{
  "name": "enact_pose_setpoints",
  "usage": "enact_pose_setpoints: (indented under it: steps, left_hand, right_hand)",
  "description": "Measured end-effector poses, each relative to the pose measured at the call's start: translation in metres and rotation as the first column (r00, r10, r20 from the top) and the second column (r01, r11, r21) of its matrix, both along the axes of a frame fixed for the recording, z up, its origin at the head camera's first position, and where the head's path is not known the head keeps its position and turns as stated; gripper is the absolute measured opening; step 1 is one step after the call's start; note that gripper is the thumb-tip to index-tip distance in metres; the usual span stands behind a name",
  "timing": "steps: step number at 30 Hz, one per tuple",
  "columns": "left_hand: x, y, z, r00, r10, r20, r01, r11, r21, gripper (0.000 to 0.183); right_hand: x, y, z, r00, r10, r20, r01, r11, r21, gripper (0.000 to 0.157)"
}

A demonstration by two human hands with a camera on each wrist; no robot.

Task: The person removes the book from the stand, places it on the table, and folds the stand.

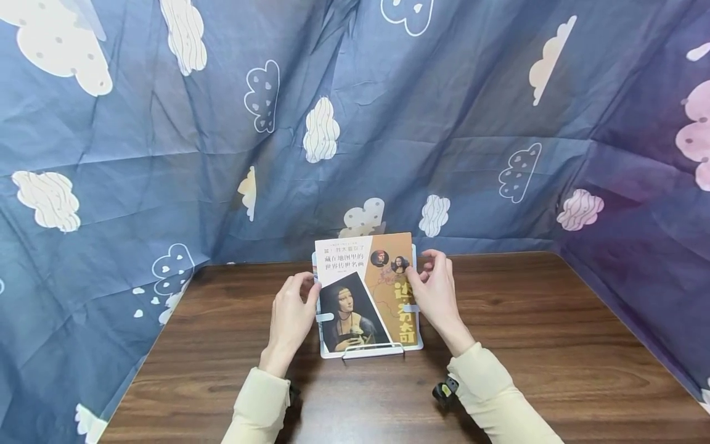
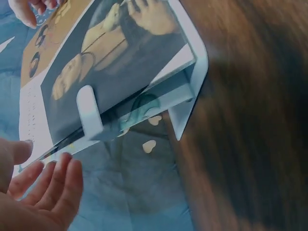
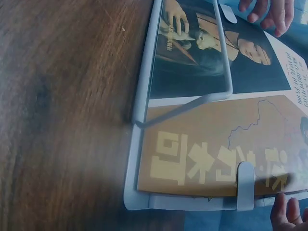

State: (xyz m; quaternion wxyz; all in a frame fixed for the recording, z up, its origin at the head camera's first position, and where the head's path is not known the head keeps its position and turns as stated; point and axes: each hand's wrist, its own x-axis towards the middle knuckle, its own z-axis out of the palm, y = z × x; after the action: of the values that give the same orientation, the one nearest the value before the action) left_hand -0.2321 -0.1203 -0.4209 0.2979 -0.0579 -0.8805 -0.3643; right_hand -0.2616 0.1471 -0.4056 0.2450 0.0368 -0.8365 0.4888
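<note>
A book (image 1: 382, 279) with a portrait painting on its cover leans upright on a pale book stand (image 1: 333, 355). White clips (image 2: 89, 108) hook over its left and right edges, and a wire bar (image 3: 226, 62) crosses the bottom of its cover. My left hand (image 1: 291, 314) is at the book's upper left edge, its thumb on the cover and its fingers curving round behind the edge. At the upper right edge, my right hand (image 1: 438, 293) has its thumb on the cover, its other fingers bent beside and behind the book.
The stand is on a dark brown wooden table (image 1: 532, 333). Behind and at both sides hangs a blue cloth (image 1: 444, 123) printed with clouds. Cream sleeves (image 1: 257, 401) cover both forearms, and a dark wrist device (image 1: 445, 390) shows by the right cuff.
</note>
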Motion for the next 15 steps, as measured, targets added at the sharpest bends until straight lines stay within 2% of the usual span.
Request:
enact_pose_setpoints:
  steps: [4,10,15]
  left_hand:
    - [-0.005,0.005,-0.004,0.999,-0.022,-0.027,0.025,0.994,0.106,0.019]
    - [-0.008,0.010,-0.009,0.999,-0.015,0.042,0.009,0.989,0.150,0.023]
    - [-0.011,0.014,-0.010,0.999,-0.017,0.044,0.009,0.983,0.181,0.023]
  right_hand:
    - [-0.003,-0.002,0.001,1.000,0.008,0.020,-0.008,0.999,0.043,0.042]
    - [-0.002,-0.002,-0.001,0.998,0.024,0.052,-0.030,0.992,0.122,0.042]
    - [-0.001,0.001,-0.001,0.996,0.008,0.087,-0.020,0.991,0.134,0.041]
